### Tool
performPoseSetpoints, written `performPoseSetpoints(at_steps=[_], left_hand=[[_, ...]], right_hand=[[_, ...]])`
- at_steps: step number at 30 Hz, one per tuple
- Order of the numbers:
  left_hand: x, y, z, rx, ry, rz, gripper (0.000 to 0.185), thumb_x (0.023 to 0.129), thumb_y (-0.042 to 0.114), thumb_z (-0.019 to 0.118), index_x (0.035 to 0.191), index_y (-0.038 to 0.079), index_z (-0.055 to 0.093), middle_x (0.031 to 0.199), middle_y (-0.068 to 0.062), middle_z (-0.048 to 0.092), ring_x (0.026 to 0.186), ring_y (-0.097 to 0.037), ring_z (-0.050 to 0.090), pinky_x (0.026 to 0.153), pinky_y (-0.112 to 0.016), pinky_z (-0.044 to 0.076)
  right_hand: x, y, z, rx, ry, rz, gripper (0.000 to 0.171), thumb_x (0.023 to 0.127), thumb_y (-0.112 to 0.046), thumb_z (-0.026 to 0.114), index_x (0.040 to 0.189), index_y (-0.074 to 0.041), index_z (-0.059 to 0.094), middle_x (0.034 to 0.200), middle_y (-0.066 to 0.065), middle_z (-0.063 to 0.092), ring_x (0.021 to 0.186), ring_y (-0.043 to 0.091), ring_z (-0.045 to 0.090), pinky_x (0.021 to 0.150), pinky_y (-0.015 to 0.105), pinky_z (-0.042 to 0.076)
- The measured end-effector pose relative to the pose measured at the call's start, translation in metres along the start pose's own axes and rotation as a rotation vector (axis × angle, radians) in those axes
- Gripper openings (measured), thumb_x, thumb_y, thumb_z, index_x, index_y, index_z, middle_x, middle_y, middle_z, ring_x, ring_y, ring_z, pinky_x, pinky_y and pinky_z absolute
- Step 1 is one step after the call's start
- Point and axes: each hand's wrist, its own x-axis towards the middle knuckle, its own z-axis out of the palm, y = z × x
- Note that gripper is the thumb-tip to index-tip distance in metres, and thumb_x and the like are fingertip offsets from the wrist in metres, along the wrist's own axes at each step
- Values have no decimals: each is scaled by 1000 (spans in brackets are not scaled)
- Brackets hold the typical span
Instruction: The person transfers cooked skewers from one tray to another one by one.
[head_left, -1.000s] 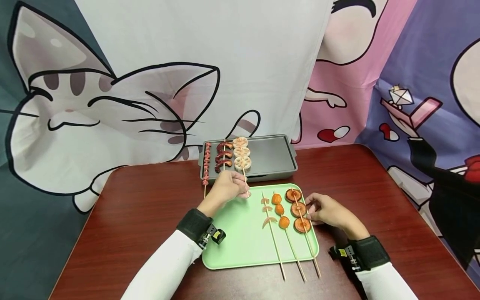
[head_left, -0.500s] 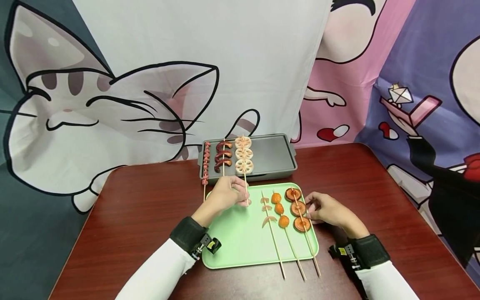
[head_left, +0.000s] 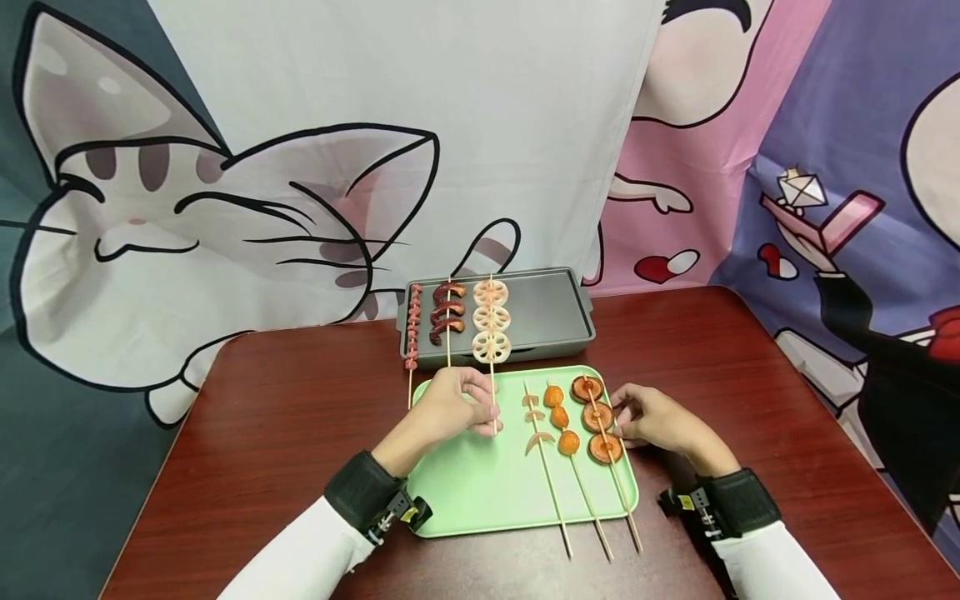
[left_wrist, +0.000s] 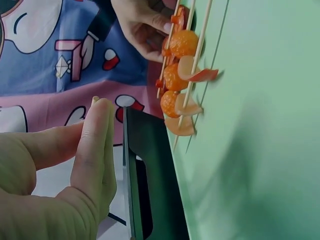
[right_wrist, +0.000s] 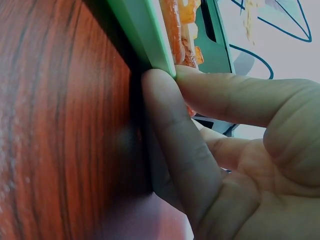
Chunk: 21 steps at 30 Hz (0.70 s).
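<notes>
My left hand (head_left: 459, 403) pinches the stick of a lotus root skewer (head_left: 491, 318), whose three pale slices overlap the grey grill pan (head_left: 543, 310) in the head view. The left wrist view shows this hand's fingertips above the green tray (left_wrist: 270, 100), with a bit of stick at their tips. My right hand (head_left: 651, 419) pinches the right rim of the tray (head_left: 480, 492) between thumb and finger, as the right wrist view shows. Close to it on the tray lies a skewer of brown round mushroom-like slices (head_left: 597, 418).
Beside the mushroom skewer lie an orange ball skewer (head_left: 559, 418) and a thin skewer of pale curved slices (head_left: 534, 417); their sticks overhang the tray's front rim. On the pan's left are a dark red curved-piece skewer (head_left: 447, 312) and a small red-piece skewer (head_left: 413, 329).
My left hand has moved back toward the body and over the tray, drawing the lotus root skewer slightly right and nearer. My right hand has stayed at the tray's rim.
</notes>
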Motion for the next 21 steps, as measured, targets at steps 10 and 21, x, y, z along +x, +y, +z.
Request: performPoseSetpoints(at_steps=[10, 21], left_hand=[[-10, -14, 8, -61, -22, -4, 28, 89, -17, 66, 114, -17, 55, 86, -14, 63, 71, -26, 77, 72, -37, 67], [-28, -18, 9, -78, -74, -34, 23, 90, -17, 64, 110, -14, 53, 83, -13, 62, 74, -27, 77, 73, -39, 67]], right_hand=[[-1, 0, 0, -7, 4, 3, 36, 90, 14, 65, 122, 16, 49, 87, 15, 60, 76, 20, 64, 64, 27, 63], [0, 1, -1, -7, -2, 7, 36, 90, 13, 64, 123, 15, 49, 87, 14, 60, 76, 20, 65, 64, 28, 63]])
